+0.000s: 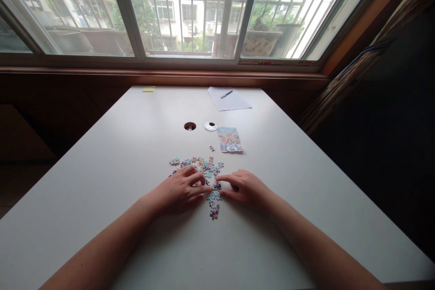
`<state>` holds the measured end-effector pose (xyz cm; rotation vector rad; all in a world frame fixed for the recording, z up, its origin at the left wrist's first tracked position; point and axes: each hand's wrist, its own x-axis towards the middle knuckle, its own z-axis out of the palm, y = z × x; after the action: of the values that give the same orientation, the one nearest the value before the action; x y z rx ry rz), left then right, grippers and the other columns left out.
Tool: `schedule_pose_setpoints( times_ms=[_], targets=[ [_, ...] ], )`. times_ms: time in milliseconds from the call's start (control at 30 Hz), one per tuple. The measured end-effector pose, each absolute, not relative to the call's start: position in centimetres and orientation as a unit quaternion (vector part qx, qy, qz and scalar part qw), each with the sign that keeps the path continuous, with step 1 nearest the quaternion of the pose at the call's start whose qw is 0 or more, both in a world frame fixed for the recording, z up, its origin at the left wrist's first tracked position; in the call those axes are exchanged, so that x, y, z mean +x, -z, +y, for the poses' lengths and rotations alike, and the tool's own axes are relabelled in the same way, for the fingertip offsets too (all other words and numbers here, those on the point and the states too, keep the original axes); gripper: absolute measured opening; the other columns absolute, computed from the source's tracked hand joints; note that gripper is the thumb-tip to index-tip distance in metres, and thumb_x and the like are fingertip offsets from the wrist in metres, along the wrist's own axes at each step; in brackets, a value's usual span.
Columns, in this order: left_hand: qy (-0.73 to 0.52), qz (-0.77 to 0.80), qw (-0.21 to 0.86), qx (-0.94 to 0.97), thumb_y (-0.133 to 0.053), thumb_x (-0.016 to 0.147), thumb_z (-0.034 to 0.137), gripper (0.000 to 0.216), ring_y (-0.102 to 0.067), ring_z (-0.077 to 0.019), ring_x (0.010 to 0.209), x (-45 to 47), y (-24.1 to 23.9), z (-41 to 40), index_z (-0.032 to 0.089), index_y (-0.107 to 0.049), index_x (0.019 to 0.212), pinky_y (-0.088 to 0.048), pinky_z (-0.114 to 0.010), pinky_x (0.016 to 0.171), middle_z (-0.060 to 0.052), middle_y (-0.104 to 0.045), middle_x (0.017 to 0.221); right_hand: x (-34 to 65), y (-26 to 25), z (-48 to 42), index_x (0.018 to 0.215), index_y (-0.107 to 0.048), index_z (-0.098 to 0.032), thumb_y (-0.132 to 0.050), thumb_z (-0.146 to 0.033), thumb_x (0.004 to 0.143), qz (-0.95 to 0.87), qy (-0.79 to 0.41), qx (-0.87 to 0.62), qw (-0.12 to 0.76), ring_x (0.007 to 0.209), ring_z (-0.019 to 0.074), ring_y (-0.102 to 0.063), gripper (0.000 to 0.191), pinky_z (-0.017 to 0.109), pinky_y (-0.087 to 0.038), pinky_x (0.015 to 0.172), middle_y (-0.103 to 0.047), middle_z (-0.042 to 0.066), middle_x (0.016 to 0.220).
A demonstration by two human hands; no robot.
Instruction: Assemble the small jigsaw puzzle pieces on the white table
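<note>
Head view: apparently joining jigsaw pieces (208, 175), spread on the counter (118, 154) between and just beyond left hand (183, 189) and right hand (248, 188). Cannot tell the state of either grip, pinching a piece or released. Next, probably calls for matching edges, then pressing flat.

The table (112, 163) looks smooth, with a soft sheen. On it lie cardboard-looking puzzle pieces (214, 211) and matt paper sheets (234, 103); beyond it, glass panes (185, 13) above a glossy wooden sill (163, 73); to its right, a cloth curtain (356, 61).
</note>
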<state>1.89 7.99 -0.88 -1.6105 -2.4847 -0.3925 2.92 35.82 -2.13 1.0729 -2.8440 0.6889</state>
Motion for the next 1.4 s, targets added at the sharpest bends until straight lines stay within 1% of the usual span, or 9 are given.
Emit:
schedule_pose_setpoints(
  times_ms=[167, 300, 600, 833, 967, 1300, 1400],
  targets=[
    [0.128, -0.831, 0.074, -0.537, -0.057, 0.097, 0.026, 0.031, -0.049, -0.0238, 0.104, 1.88, 0.86, 8.0, 0.029, -0.059, 0.128, -0.047, -0.039, 0.092, -0.006, -0.06, 0.114, 2.88, 2.37, 35.91, 0.12, -0.069, -0.025, -0.066, -0.04, 0.092, -0.914, -0.22, 0.342, 0.013, 0.064, 0.0145, -0.06, 0.032, 0.028, -0.04, 0.072, -0.068, -0.001, 0.071],
    [0.129, -0.83, 0.079, -0.538, -0.058, 0.096, 0.025, 0.036, -0.05, -0.0241, 0.104, 1.88, 0.87, 8.03, 0.03, -0.057, 0.131, -0.047, -0.039, 0.092, -0.006, -0.06, 0.112, 2.83, 2.56, 35.95, 0.12, -0.069, -0.025, -0.066, -0.041, 0.092, -0.913, -0.219, 0.345, 0.016, 0.064, 0.0147, -0.06, 0.032, 0.028, -0.04, 0.072, -0.067, 0.0, 0.07],
    [0.128, -0.829, 0.079, -0.539, -0.058, 0.095, 0.024, 0.037, -0.05, -0.0243, 0.104, 1.84, 1.01, 7.96, 0.028, -0.057, 0.132, -0.047, -0.04, 0.094, -0.007, -0.06, 0.113, 2.93, 2.34, 35.88, 0.119, -0.069, -0.024, -0.066, -0.04, 0.093, -0.912, -0.221, 0.346, 0.021, 0.063, 0.0139, -0.06, 0.032, 0.028, -0.04, 0.071, -0.068, 0.0, 0.07],
    [0.126, -0.829, 0.088, -0.538, -0.061, 0.093, 0.023, 0.04, -0.051, -0.0236, 0.105, 1.85, 1.07, 7.97, 0.029, -0.056, 0.132, -0.047, -0.038, 0.094, -0.007, -0.06, 0.112, 2.89, 2.39, 35.87, 0.119, -0.07, -0.025, -0.065, -0.041, 0.093, -0.912, -0.219, 0.345, 0.021, 0.063, 0.014, -0.06, 0.032, 0.028, -0.041, 0.071, -0.068, -0.001, 0.07],
    [0.128, -0.83, 0.084, -0.536, -0.06, 0.094, 0.023, 0.039, -0.05, -0.024, 0.105, 1.86, 1.17, 7.95, 0.028, -0.057, 0.132, -0.046, -0.038, 0.094, -0.007, -0.06, 0.112, 2.87, 2.43, 35.88, 0.12, -0.069, -0.025, -0.065, -0.042, 0.093, -0.912, -0.219, 0.345, 0.022, 0.066, 0.0146, -0.062, 0.032, 0.028, -0.041, 0.073, -0.068, 0.0, 0.071],
    [0.123, -0.83, 0.089, -0.537, -0.059, 0.095, 0.025, 0.037, -0.051, -0.0236, 0.103, 1.88, 0.97, 8.0, 0.029, -0.057, 0.131, -0.047, -0.038, 0.093, -0.007, -0.06, 0.112, 2.96, 2.1, 36.05, 0.12, -0.069, -0.023, -0.065, -0.04, 0.093, -0.909, -0.225, 0.35, 0.015, 0.062, 0.0138, -0.059, 0.032, 0.028, -0.041, 0.071, -0.068, 0.0, 0.07],
    [0.124, -0.829, 0.091, -0.537, -0.06, 0.094, 0.024, 0.036, -0.051, -0.0234, 0.104, 1.91, 0.92, 8.05, 0.029, -0.058, 0.131, -0.047, -0.038, 0.093, -0.007, -0.06, 0.111, 2.93, 2.15, 36.18, 0.116, -0.07, -0.023, -0.064, -0.04, 0.093, -0.908, -0.23, 0.349, 0.016, 0.063, 0.0136, -0.059, 0.03, 0.028, -0.041, 0.072, -0.067, -0.001, 0.07]
  ],
)
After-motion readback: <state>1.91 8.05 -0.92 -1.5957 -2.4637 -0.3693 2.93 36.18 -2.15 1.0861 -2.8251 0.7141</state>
